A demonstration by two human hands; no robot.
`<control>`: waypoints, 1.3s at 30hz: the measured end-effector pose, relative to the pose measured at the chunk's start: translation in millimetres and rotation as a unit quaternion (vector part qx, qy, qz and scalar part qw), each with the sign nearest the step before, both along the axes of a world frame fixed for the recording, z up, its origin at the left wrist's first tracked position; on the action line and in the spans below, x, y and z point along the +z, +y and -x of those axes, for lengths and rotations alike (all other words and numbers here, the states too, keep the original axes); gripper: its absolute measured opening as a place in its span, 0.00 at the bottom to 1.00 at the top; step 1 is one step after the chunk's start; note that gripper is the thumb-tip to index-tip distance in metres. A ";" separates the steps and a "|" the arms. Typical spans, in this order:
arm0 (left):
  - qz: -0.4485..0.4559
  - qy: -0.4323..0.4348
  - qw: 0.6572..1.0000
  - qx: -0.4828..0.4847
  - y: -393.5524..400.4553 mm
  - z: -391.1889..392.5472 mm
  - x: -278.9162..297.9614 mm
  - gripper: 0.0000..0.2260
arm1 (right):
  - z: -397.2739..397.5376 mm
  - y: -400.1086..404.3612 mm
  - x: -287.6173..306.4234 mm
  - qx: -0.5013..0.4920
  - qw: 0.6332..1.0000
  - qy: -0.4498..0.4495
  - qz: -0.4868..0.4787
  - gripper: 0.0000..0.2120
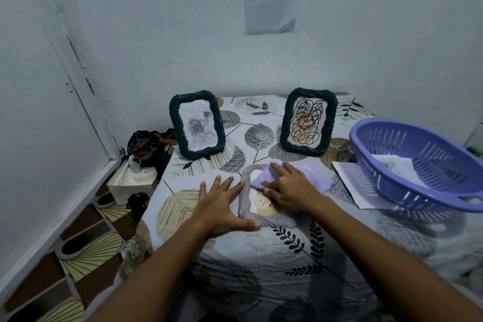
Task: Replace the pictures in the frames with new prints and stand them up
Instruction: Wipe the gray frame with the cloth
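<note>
On the table (pixel 261 251), two dark frames (pixel 196 125) already stand; the pale frame (pixel 244 206) lies flat before you. Your left hand (pixel 222 206) rests flat, steadying it, while your right hand (pixel 290 191) presses a cloth (pixel 261 176) onto its glass. Next, probably stand it up.

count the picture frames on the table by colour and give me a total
Dark green woven frames, standing upright: 2, the rose print frame and the scribbled loops frame
Pale grey woven frame, lying flat under the hands: 1
Total: 3
</note>
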State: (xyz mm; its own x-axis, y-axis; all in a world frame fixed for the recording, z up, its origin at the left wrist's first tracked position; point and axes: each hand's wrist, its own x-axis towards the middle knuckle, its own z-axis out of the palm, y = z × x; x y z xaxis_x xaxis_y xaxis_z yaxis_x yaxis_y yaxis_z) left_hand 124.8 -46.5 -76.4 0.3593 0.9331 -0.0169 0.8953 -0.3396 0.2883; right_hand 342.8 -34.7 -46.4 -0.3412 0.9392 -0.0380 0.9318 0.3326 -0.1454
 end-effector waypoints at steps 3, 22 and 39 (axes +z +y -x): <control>-0.002 0.000 1.000 0.001 -0.1 0.1 -0.4 0.57 | -3.1 -11.4 -0.9 0.040 0.999 -0.002 0.013 0.20; -0.009 0.001 1.000 -0.003 1.2 1.1 -2.2 0.61 | -2.6 -23.0 -1.6 0.084 0.996 -0.037 -0.002 0.27; -0.018 -0.005 1.000 -0.002 2.0 1.3 -5.1 0.58 | 2.2 -19.6 4.0 0.059 0.997 -0.044 -0.019 0.20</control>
State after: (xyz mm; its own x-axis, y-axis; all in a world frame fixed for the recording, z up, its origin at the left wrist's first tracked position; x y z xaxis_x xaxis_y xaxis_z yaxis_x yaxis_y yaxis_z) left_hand 123.4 -44.5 -81.5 0.3625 0.9317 0.0212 0.8911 -0.3532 0.2851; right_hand 340.5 -54.3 -42.5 -0.4464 0.8940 -0.0387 0.8944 0.4444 -0.0506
